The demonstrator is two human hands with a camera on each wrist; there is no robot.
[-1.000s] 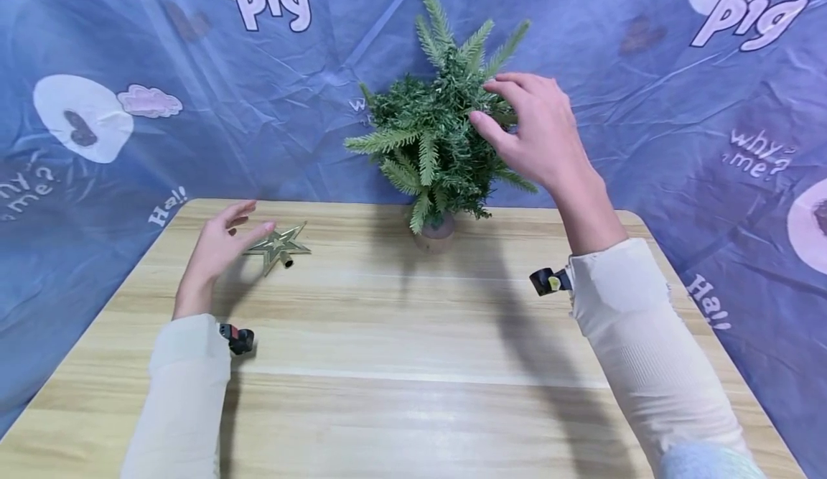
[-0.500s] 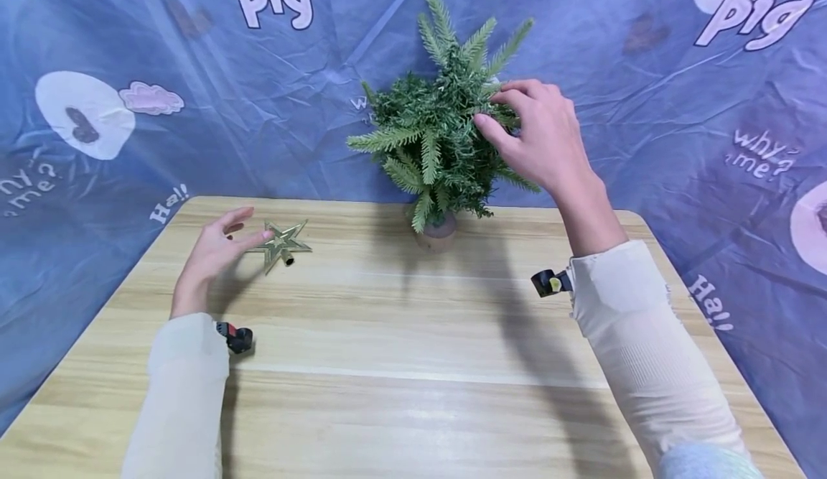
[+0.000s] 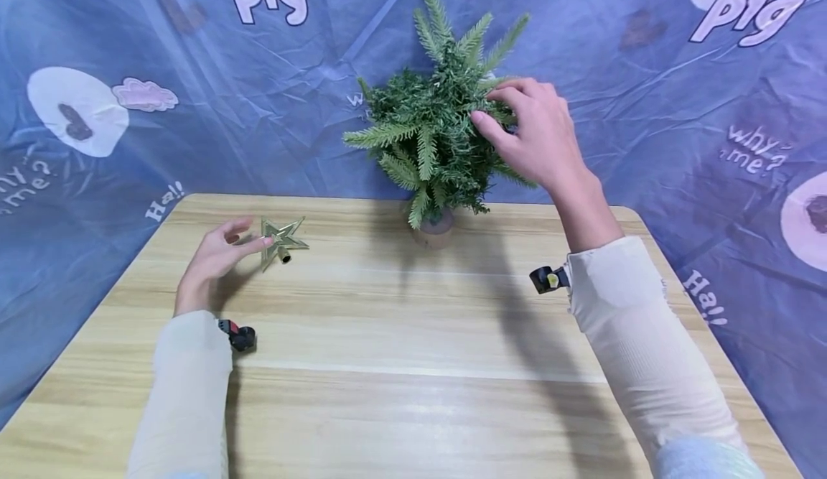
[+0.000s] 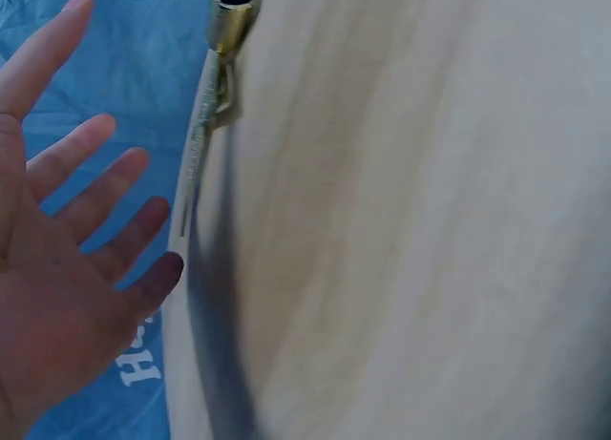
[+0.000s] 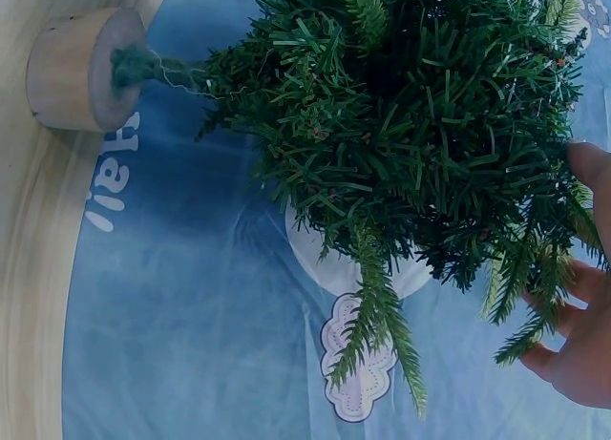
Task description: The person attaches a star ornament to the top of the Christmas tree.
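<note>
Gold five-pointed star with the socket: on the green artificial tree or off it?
Off. In the head view, the gold star is down on the pale wood-grain table, apart from the green artificial tree.

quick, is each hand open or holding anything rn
Left hand: open, holding nothing, beside the gold star.
Right hand: open, fingers loosely bent at the green tree, no grip visible.

Tree: we have it on the table, near the back edge, mid-width.
Star: on the table, left of the tree.
Left hand: just left of the star; we can't tell contact.
Right hand: at the tree's right side.
Backdrop: behind the table and along both sides.
</note>
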